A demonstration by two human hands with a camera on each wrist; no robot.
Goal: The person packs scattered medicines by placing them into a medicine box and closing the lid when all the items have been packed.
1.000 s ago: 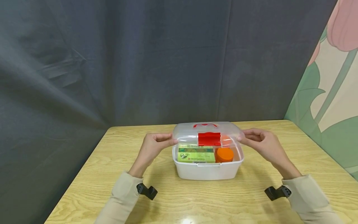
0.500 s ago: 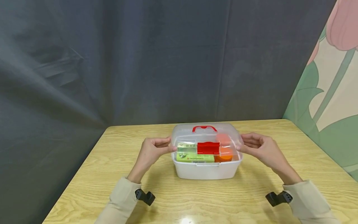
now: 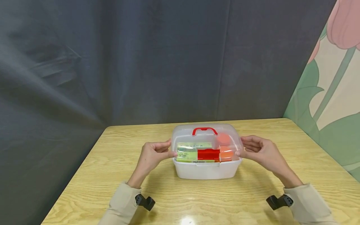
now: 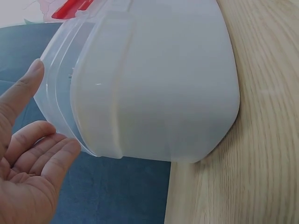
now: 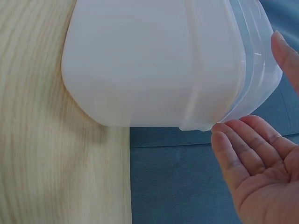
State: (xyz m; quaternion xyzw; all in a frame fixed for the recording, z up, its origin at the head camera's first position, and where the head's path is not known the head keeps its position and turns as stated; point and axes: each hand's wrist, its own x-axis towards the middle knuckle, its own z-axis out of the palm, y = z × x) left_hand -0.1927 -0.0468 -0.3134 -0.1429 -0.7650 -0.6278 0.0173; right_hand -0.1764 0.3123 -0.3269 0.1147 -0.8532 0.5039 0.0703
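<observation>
A white plastic storage box stands on the table, its clear lid tilted low over it. A narrow gap between lid and box shows in the left wrist view. The lid has a red handle and a red latch. My left hand pinches the lid's left end, thumb in front and fingers behind. At the right end my right hand holds the lid the same way. Through the plastic I see a green carton and orange-capped containers.
The box rests on a wooden table with a dark curtain behind it. A wall painted with flowers borders the right side. Small black cameras sit on both wrists.
Both hands have lowered the lid's front edge toward the box's rim. The latch has come down with it, and the carton and orange caps are now behind the clear plastic.
</observation>
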